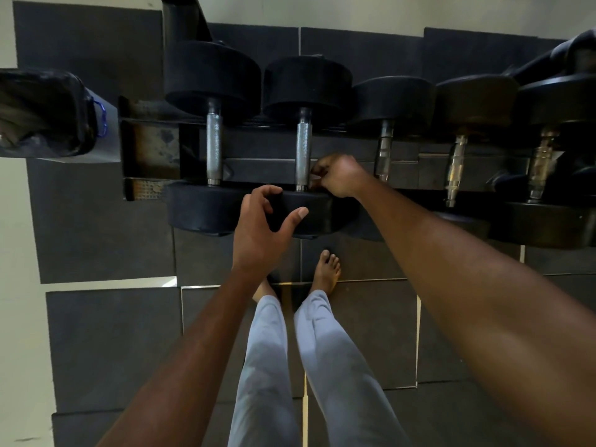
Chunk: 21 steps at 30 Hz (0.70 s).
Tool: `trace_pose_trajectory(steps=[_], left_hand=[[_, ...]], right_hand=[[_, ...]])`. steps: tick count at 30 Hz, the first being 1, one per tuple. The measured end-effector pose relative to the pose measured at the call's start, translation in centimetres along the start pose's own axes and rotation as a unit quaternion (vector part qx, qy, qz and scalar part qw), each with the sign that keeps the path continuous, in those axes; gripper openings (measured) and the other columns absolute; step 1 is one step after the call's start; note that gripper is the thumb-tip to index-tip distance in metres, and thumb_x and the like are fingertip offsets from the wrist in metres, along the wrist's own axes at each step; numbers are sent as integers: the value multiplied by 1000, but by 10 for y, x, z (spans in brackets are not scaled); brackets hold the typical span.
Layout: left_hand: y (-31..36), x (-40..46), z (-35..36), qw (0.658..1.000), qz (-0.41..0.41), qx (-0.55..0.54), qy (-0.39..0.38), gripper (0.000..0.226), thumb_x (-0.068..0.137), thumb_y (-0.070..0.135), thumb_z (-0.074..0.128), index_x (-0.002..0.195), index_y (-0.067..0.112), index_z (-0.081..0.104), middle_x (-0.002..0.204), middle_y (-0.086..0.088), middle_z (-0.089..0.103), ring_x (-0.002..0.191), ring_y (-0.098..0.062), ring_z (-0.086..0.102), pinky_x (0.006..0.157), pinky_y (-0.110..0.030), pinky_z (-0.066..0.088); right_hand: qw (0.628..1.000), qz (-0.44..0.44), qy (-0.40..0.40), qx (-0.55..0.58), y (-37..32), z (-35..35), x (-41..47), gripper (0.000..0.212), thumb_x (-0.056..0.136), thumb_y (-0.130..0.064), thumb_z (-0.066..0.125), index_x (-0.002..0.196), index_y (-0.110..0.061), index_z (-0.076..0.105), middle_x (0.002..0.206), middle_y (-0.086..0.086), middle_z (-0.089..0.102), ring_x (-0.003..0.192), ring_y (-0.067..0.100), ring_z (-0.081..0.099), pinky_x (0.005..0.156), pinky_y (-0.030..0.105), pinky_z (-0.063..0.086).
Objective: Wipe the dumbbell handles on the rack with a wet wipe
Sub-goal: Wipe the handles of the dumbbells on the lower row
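Both arms reached forward; the left hand (263, 227) was spread open, the right hand (338, 179) curled tight.

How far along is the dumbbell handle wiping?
Done: cannot tell; no handle looks visibly wet. In hand: the right hand pinches something pale, likely the wipe, beside the lower end of the second handle, while the left hand hovers over that dumbbell's near head. Probably left: the three handles to the right, perhaps the first handle.

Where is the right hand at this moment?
In the head view, the right hand is at the near end of the second dumbbell handle from the left, on that handle's right side, just above the left hand.
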State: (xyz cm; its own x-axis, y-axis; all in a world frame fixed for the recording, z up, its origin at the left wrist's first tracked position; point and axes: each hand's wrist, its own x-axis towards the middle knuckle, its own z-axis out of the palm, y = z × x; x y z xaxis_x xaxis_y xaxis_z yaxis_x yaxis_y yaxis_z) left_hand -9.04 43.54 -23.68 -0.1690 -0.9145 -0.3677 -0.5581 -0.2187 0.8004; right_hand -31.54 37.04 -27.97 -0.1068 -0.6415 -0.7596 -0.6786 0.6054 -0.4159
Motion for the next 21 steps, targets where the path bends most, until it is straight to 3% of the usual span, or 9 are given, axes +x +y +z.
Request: trace_pose_trajectory(steps=[5, 8, 12, 15, 21], left_hand=[[-1, 0, 1, 1000, 0, 2, 2, 56, 88, 56, 83, 131, 30, 57, 107, 11, 51, 95, -4, 55, 73, -9, 44], [-1, 1, 1, 1000, 4, 1, 2, 56, 88, 55, 83, 131, 29, 58, 107, 12, 51, 94, -4, 55, 74, -9, 44], [-1, 0, 1, 1000, 1, 0, 4, 55, 88, 55, 83, 130, 30, 58, 107, 11, 51, 94, -4, 56, 75, -11, 44], [-1, 0, 1, 1000, 2, 1, -1, 56, 88, 56, 82, 131, 31, 57, 111, 10, 52, 97, -5, 56, 76, -14, 46], [-2, 1, 0, 1000, 4, 1, -4, 57, 88, 57, 82, 132, 31, 57, 109, 10, 52, 96, -5, 57, 74, -14, 47]], right_hand=[[1000, -16, -19, -13, -2, -3, 1, 6, 93, -20, 81, 99, -20, 83, 96, -2, 78, 95, 13, 72, 78, 26, 58], [999, -33, -14, -3, 2, -19, -11, 11, 88, -28, 87, 97, -23, 86, 88, -10, 76, 88, 2, 67, 66, 19, 48], [991, -110, 42, 59, -1, -21, -25, 22, 91, -32, 83, 109, -21, 83, 101, -9, 77, 92, 3, 70, 79, 23, 54], [989, -128, 36, 58, -5, -9, -23, 21, 84, -43, 88, 100, -30, 83, 93, -16, 78, 86, -3, 71, 78, 24, 57], [982, -180, 6, -54, -12, -16, -22, 25, 87, -36, 87, 110, -28, 82, 106, -11, 77, 97, 2, 68, 85, 26, 55]])
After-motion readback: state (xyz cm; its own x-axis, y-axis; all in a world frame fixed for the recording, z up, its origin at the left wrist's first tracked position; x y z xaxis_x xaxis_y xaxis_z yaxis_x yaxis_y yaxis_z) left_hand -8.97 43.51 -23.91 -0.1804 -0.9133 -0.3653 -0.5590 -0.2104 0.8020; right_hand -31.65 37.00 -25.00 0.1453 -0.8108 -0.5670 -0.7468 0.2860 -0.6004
